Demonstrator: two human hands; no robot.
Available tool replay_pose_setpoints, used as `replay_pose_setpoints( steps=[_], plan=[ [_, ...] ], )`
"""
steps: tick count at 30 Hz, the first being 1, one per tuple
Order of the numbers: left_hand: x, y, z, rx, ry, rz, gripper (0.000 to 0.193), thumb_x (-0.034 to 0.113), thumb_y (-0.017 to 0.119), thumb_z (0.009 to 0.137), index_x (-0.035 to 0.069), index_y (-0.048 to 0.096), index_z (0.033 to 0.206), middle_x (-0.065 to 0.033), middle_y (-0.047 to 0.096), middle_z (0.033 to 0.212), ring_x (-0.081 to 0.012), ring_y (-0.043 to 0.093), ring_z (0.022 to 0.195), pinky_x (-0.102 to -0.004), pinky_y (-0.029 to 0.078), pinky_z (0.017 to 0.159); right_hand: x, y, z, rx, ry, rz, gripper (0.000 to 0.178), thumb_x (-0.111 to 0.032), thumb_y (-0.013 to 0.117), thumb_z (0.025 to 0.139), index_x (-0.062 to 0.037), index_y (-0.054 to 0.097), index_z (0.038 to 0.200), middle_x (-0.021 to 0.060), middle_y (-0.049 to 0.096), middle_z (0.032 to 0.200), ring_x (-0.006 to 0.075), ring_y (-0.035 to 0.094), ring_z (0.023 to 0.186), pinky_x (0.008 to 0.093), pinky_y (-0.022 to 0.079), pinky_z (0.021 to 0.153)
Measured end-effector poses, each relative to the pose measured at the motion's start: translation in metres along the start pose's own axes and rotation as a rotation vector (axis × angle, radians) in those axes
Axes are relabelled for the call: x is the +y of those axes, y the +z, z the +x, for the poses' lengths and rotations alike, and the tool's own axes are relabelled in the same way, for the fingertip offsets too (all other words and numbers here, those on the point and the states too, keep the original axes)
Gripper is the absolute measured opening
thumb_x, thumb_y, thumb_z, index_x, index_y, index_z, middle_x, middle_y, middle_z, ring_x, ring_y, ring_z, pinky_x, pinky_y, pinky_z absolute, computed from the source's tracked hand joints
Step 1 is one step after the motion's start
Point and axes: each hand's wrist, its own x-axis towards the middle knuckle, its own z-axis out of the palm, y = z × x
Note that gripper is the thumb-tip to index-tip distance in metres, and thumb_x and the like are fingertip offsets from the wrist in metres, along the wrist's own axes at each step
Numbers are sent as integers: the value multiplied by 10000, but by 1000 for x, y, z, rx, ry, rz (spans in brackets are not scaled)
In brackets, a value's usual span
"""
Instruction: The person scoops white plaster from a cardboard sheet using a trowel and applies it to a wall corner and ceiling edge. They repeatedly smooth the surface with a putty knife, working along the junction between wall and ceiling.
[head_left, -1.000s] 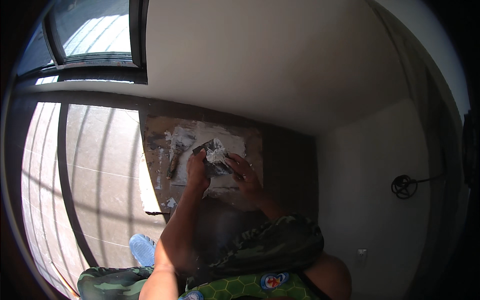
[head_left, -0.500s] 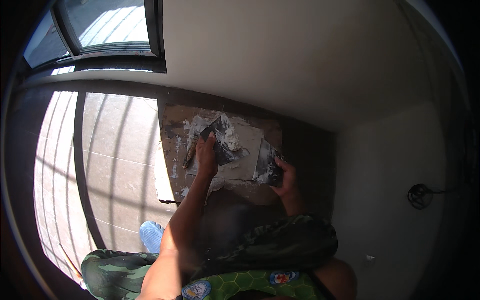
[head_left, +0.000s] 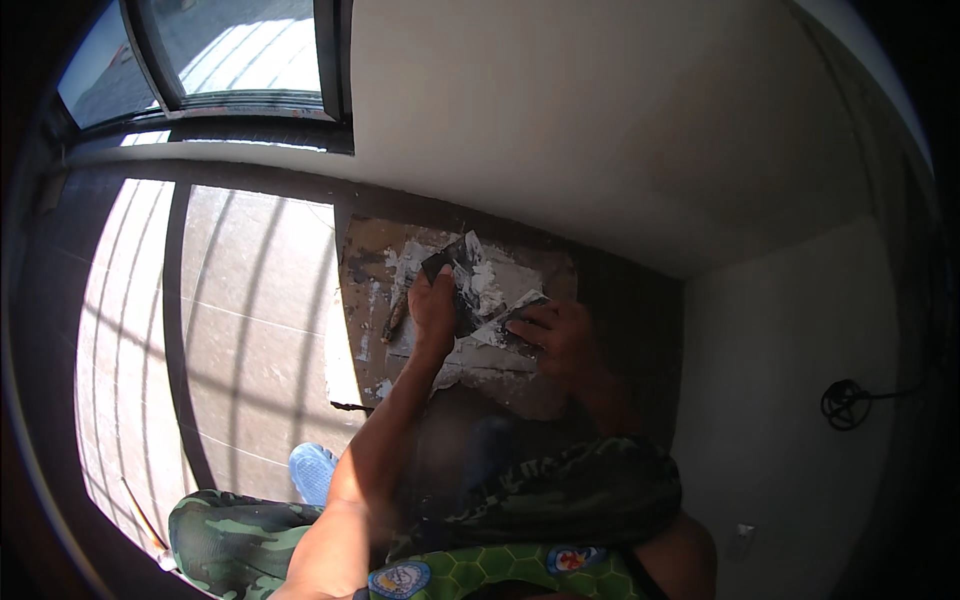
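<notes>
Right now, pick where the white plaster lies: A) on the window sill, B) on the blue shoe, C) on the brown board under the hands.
C: white plaster is smeared on the brown board, where the left hand and right hand hold scrapers.

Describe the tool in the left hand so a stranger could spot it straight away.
Start at the white wall, then drop to the brown board smeared with white plaster lying on the floor at its foot. Above the left hand juts a dark flat-bladed scraper, caked with white plaster; the right hand holds a paler blade.
</notes>
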Motion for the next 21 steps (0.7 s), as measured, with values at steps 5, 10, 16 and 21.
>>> replay_pose_setpoints(
  steps=[5,10,16,21],
  plan=[
    [14,2,0,56,-4,194,172,144,544,931,23,620,1027,-11,605,840,-107,512,748,-293,435,705,0,-6,17,227,78,187,457,-55,699,648,-207,750,1076,25,675,1117,266,611,1024,416,459,924],
    [25,7,3,121,-76,-45,110,116,541,924,22,597,942,-43,611,827,-143,538,674,-289,445,627,23,16,0,-29,9,239,429,-73,709,733,-154,713,1154,59,672,1148,282,613,1032,410,487,914],
    [54,-30,29,155,-123,-337,268,164,557,930,-28,601,1111,-128,647,1011,-233,659,861,-356,536,776,128,52,-81,590,599,1500,349,-164,602,977,-64,551,1307,90,608,1254,259,583,1148,484,521,931],
    [72,-67,30,181,-52,-421,325,191,556,949,-45,589,1170,-140,638,1093,-235,644,964,-363,537,816,266,47,-140,1115,1011,1147,437,-208,607,971,-103,464,1370,107,520,1333,273,565,1173,486,535,889]
  ],
)
